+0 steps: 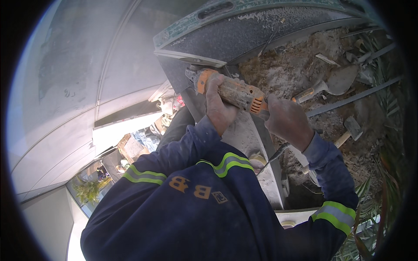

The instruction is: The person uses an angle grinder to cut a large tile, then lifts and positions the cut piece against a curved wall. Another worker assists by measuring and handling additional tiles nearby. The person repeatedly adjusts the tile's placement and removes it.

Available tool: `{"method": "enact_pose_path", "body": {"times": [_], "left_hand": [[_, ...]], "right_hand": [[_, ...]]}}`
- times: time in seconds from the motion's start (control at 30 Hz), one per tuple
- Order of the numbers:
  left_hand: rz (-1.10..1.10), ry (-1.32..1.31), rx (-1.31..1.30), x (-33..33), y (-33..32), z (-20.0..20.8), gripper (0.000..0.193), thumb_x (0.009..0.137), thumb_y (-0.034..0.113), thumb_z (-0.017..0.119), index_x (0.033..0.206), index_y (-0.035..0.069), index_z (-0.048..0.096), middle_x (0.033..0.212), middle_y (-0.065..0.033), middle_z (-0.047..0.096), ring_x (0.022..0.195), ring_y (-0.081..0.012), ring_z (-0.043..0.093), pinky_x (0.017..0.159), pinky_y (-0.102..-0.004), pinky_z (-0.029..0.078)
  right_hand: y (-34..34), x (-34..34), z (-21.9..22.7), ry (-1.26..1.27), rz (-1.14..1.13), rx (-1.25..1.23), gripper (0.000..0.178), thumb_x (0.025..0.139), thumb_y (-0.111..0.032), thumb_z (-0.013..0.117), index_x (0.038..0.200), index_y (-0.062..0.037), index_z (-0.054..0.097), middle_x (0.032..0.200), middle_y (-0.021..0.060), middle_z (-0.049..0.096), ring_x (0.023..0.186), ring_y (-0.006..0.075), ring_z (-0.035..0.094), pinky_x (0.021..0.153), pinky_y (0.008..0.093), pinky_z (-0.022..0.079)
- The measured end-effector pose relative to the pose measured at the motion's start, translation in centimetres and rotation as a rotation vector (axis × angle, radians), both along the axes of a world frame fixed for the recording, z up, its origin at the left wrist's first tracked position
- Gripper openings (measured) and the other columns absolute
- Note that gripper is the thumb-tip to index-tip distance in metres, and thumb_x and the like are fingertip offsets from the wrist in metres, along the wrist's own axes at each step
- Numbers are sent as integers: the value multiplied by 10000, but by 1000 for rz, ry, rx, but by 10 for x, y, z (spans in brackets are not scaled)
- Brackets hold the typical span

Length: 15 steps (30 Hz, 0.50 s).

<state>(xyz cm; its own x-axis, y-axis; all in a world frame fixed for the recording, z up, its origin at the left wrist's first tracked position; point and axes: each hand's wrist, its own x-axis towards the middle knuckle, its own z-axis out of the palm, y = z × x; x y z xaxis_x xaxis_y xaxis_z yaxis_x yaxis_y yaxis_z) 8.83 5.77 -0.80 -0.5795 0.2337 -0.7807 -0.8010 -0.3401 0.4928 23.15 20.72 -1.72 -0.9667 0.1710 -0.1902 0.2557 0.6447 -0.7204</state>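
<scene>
An orange and grey angle grinder (237,93), coated with dust, is held in both my hands. My left hand (219,105) wraps around its body close to the orange head end. At the rear, beside the vented orange part, my right hand (287,122) is closed around the handle. The grinder's head lies by the corner of a dark stone slab (174,71), under a pale strip (191,57). I cannot make out the disc, nor whether it touches the stone. A black cord (278,152) hangs below my right hand.
A long green level (257,9) rests along the far slab. On the dirt to the right lie a trowel (342,79), a hammer (352,129) and a metal strip (357,96). A tape roll (257,162) sits on the dusty ledge. Palm leaves (370,217) border the right.
</scene>
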Motion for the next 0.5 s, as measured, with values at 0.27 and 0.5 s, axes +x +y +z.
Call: {"method": "enact_pose_path", "body": {"times": [0.27,0.5], "left_hand": [[-34,-41,56,-14,-8,-11,536,926,317,649,1347,52,448,1256,-214,558,1229,-381,536,1099,-597,396],[10,-9,4,-4,1,1,529,916,309,665,1333,62,452,1269,-206,544,1220,-377,540,1093,-597,403]], "right_hand": [[-4,-12,-9,54,-18,2,120,743,-22,597,861,-20,575,679,186,649,642,392,679,604,492,551],[-1,-4,-2,-17,-1,-15,120,745,-27,602,861,-10,578,694,196,658,661,402,682,646,497,555]]}}
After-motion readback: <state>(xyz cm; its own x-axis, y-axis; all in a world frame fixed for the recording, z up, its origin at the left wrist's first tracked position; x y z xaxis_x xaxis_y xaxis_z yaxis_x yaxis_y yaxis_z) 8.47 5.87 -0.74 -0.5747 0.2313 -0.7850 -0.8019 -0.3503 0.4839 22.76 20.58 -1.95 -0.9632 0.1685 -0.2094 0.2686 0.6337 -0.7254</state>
